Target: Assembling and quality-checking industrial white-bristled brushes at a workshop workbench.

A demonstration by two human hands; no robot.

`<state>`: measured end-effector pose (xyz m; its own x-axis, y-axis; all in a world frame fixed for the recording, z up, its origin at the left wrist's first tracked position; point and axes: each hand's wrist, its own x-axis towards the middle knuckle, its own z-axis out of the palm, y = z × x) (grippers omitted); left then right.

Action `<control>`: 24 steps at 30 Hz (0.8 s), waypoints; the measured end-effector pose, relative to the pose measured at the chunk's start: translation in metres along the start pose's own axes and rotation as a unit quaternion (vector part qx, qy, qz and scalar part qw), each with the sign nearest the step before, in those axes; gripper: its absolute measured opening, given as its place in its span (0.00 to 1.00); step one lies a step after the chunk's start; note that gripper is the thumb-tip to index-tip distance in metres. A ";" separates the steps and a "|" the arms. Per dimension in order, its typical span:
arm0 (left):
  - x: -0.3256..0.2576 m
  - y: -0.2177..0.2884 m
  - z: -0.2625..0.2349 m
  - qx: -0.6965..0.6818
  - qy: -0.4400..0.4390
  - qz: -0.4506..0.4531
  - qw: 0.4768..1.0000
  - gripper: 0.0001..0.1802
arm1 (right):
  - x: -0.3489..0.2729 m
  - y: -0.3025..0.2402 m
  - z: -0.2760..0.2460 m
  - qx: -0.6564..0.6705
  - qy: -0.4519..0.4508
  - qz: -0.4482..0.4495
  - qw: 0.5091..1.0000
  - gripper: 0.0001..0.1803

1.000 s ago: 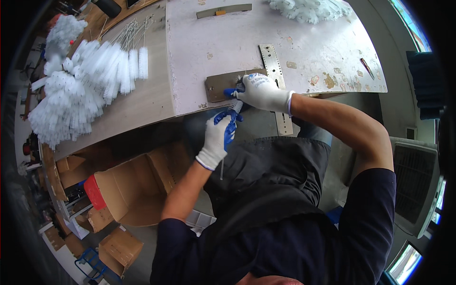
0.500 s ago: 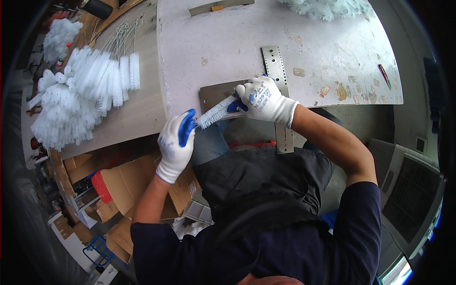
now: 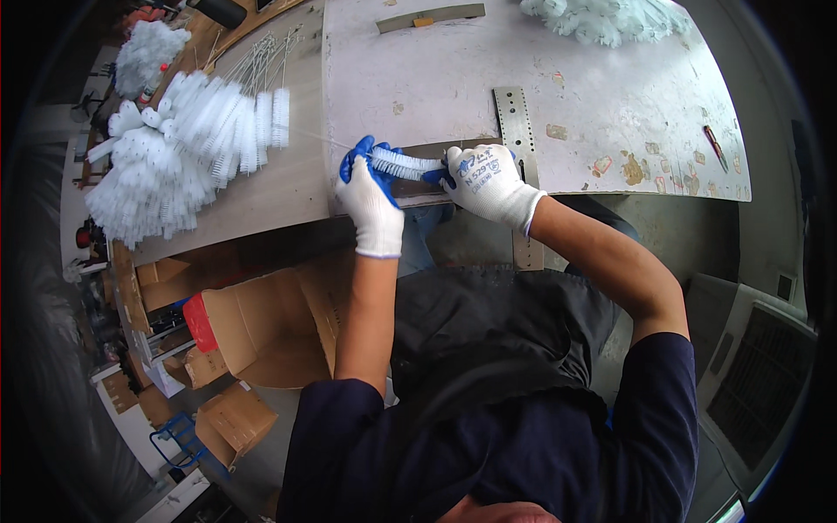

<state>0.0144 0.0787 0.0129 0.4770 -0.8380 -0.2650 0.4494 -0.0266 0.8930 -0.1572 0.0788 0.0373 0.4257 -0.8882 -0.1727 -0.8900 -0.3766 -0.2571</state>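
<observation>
Between my two hands a white bristle tube brush (image 3: 405,166) lies roughly level, slightly bowed, just over the table's front edge. My left hand (image 3: 370,187), in a white glove with blue palm, is closed round its left end. A thin wire stem runs out leftward past that hand. My right hand (image 3: 481,177), gloved alike, pinches the brush's right end between thumb and fingers. Beneath and behind the hands is a flat metal plate (image 3: 466,145), partly covered. Next to my right hand a perforated metal strip (image 3: 516,126) crosses the table edge and juts out toward me.
A big heap of white brushes (image 3: 166,174) with wire stems fills the left tabletop. More white bristle pieces (image 3: 610,19) lie at the far edge. A curved metal strip (image 3: 432,17) and a dark red pen-like tool (image 3: 716,147) rest on the table. Cardboard boxes (image 3: 270,327) stand below left.
My left hand has moved up and right from beside the brush and closed on its left end. The brush has swung from slanting to nearly level. The view has shifted slightly.
</observation>
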 end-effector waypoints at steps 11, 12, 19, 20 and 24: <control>0.043 -0.024 0.130 0.240 -0.185 -0.094 0.948 0.11 | 0.002 0.031 0.012 0.029 0.115 -0.176 0.977 0.09; 0.060 -0.023 0.115 0.224 -0.189 -0.117 0.949 0.11 | 0.009 0.022 0.015 0.014 0.098 -0.180 0.979 0.08; 0.057 -0.030 0.102 0.217 -0.185 -0.038 0.958 0.14 | 0.002 0.018 0.019 0.049 0.144 -0.042 0.987 0.17; 0.067 -0.026 0.081 0.335 -0.186 0.093 0.919 0.15 | 0.004 0.010 0.019 0.040 0.162 -0.053 0.985 0.18; 0.082 0.006 0.032 0.538 -0.190 0.231 0.788 0.18 | 0.003 0.010 0.028 -0.001 0.196 -0.067 0.978 0.18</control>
<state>0.0320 -0.0074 0.0087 0.0483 -0.9910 0.1247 -0.7046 0.0547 0.7075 -0.1607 0.0798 0.0074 0.4433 -0.8635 0.2406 -0.8308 -0.4966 -0.2514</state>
